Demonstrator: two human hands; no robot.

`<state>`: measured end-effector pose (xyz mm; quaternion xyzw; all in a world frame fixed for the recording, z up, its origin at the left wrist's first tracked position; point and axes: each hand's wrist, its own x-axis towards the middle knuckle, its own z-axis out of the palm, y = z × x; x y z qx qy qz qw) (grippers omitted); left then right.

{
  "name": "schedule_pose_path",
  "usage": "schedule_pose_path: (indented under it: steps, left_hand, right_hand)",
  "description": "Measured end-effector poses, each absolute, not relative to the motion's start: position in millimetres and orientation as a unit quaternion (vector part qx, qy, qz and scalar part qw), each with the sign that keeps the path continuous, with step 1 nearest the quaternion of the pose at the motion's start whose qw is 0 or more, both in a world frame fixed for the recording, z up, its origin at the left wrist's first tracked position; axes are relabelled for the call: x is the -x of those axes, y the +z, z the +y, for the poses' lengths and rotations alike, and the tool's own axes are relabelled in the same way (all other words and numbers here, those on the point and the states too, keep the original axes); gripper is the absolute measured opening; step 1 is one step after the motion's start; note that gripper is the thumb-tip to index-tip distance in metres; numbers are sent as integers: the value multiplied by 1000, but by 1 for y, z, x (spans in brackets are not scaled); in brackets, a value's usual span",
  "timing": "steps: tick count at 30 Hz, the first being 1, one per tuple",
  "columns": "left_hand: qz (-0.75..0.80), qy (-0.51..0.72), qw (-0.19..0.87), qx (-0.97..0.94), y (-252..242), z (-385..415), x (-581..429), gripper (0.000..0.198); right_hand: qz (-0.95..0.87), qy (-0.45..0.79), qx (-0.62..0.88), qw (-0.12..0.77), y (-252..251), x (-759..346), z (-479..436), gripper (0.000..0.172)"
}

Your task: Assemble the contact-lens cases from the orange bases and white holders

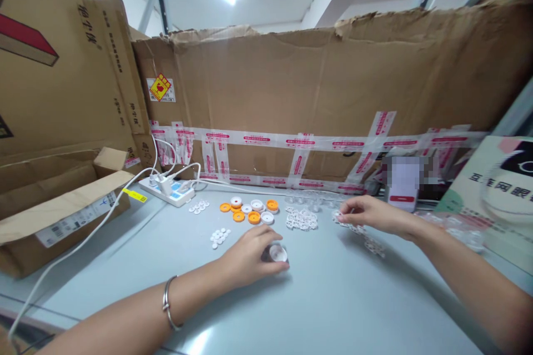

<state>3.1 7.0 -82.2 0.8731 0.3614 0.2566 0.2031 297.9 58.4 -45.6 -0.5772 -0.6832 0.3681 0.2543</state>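
Note:
My left hand [254,255] curls its fingers and thumb around a small clear and white round cup [278,253] near the table's middle. Over at the right, my right hand [358,212] has its thumb and fingertips pinched at a group of small white pieces [372,244]; what is between the fingertips is too small to name. Between the hands, farther back, lies a pile of white pieces [302,219]. Orange discs [239,216] and white discs [267,218] sit beyond my left hand. Small white round pieces [220,237] lie to its left.
A power strip [170,191] with white cables lies at the back left, beside an open cardboard box [62,205]. A large carton [270,83] stands along the back. Clear plastic parts [458,230], a phone [403,180] and a printed box [499,199] are at the right.

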Motion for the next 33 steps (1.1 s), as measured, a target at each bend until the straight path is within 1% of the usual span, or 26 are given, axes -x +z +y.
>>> schedule_pose_path:
  steps: [2, 4, 5, 7, 9, 13, 17, 19, 20, 21, 23, 25, 29, 31, 33]
  left_hand:
    - [360, 297, 204, -861, -81, 7, -4, 39]
    - [354, 338, 203, -848, -80, 6, -5, 37]
    - [349, 356, 205, -842, -80, 6, -6, 36]
    - [342, 386, 216, -829, -80, 4, -8, 35]
    - [336, 413, 235, -814, -80, 3, -9, 30]
    - [341, 441, 269, -785, -77, 3, -11, 14]
    - [373, 418, 308, -769, -76, 5, -13, 14]
    - [390, 419, 325, -753, -78, 8, -12, 14]
    - [398, 422, 330, -745, -78, 10, -11, 14]
    - [405, 424, 332, -739, -79, 12, -10, 13]
    - [414, 425, 331, -734, -81, 16, -6, 12]
    - [416, 424, 324, -737, -81, 19, -4, 12]
    - [409, 416, 310, -751, -82, 20, -2, 12]
    - [404, 413, 307, -756, -82, 20, -3, 12]
    - [400, 411, 305, -760, -82, 19, -3, 12]
  right_hand:
    - [-632, 453, 527, 342, -42, -272, 48, 24]
    - [-543, 524, 491, 435, -45, -240, 34, 27]
    - [-505, 563, 474, 452, -48, -225, 27, 28]
    - [-456, 624, 443, 454, -56, -199, 14, 27]
    - [-434, 650, 428, 453, -64, -183, 3, 26]
    - [-431, 658, 418, 455, -71, -172, -7, 26]
    - [-468, 650, 414, 433, -72, -175, -3, 26]
    - [-527, 608, 433, 407, -72, -183, 5, 26]
    - [-567, 561, 454, 398, -72, -188, 11, 26]
    - [-608, 487, 484, 400, -73, -195, 17, 25]
    - [-676, 300, 531, 413, -77, -209, 30, 21]
    - [-728, 196, 541, 372, -85, -221, 42, 19]
    - [-786, 133, 528, 293, -103, -229, 54, 19]
    - [-793, 121, 528, 278, -109, -227, 55, 18]
    - [-792, 112, 528, 285, -111, -225, 56, 19]
